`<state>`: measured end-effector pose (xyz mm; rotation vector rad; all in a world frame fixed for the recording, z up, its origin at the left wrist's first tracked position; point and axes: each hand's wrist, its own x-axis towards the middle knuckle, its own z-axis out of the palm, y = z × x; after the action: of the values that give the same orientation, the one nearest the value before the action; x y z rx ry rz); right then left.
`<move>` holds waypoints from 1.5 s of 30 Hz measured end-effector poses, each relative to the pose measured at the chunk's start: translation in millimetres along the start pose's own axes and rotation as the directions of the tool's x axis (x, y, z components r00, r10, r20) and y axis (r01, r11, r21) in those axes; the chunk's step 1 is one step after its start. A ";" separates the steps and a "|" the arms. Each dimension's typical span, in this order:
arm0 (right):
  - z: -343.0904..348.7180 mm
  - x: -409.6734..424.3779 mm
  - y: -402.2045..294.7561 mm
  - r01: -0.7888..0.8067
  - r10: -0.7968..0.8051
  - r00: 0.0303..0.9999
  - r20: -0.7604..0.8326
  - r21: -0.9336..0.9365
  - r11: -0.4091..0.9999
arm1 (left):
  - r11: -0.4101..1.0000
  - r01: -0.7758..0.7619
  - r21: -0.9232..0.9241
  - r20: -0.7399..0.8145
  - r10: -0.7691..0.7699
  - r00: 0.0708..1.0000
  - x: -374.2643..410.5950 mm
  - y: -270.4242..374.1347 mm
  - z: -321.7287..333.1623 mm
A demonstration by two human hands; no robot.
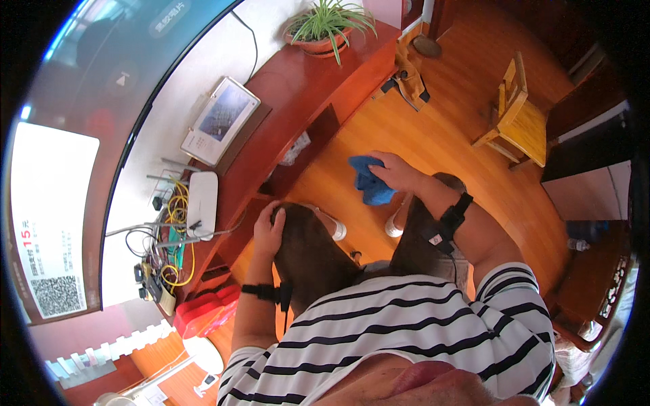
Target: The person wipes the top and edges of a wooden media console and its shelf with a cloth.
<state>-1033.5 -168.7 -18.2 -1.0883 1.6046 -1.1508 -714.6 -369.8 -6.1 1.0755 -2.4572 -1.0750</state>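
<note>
My right hand (393,170) grips a bunched blue cloth (373,180) above the wooden floor, in front of my right knee. My left hand (269,231) rests on my left knee beside the red-brown wooden cabinet, with no object seen in it; its fingers are partly hidden. On the cabinet (284,101) stand a white-framed tablet-like device (222,122), a white router-like box (202,203) with tangled yellow and dark cables (177,208), and a spider plant in a terracotta pot (322,45). A large television screen (117,91) is at the left.
A small yellow wooden chair (518,122) stands on the floor at the right. An orange-brown object with black parts (409,76) lies near the cabinet's far end. Red plastic items (203,309) sit at the lower left. A dark wooden piece of furniture (584,274) stands at the right edge.
</note>
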 end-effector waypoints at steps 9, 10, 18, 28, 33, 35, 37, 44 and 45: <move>19.5 -72.7 -49.5 0.028 0.100 0.994 -0.052 0.974 0.224 | 0.999 0.026 0.032 -0.010 -0.026 1.000 2.7 -7.7 5.5; 28.3 -81.7 -32.3 -0.014 0.202 0.979 -0.028 0.979 0.202 | 0.999 0.032 0.003 0.019 -0.032 0.999 4.3 -2.7 7.9; 30.1 -109.6 -28.1 0.012 -0.027 1.000 -0.010 0.998 0.064 | 0.998 0.032 0.045 0.093 -0.037 0.995 19.8 15.8 13.9; 2.1 -102.9 5.1 -0.007 -0.185 0.983 -0.009 0.996 -0.084 | 0.993 0.019 0.113 0.095 -0.030 0.995 44.8 32.0 33.0; -21.5 -108.9 -10.7 0.066 0.011 0.998 -0.065 0.991 -0.113 | 0.995 0.005 0.101 0.099 -0.015 0.995 59.7 43.3 44.9; -28.1 -108.0 -18.8 0.144 0.144 0.978 -0.150 0.988 0.051 | 0.985 0.016 0.173 0.082 -0.031 0.996 65.6 52.6 52.4; -47.8 -108.9 -23.4 0.143 0.103 0.982 -0.156 0.981 0.128 | 0.974 0.030 0.223 0.060 -0.044 0.997 71.2 62.0 59.1; -92.5 -107.8 -54.1 0.199 0.144 0.970 -0.196 0.980 -0.005 | 0.931 -0.094 0.353 0.000 0.100 0.995 75.1 107.2 70.7; -95.5 -105.2 -56.9 0.196 0.151 0.969 -0.197 0.980 0.024 | 0.927 -0.106 0.360 -0.028 0.124 0.992 71.9 109.4 70.8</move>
<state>-1088.8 -58.3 72.3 0.0953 0.4252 -2.0018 -856.9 -334.0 18.6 1.0205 -2.7022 -0.5684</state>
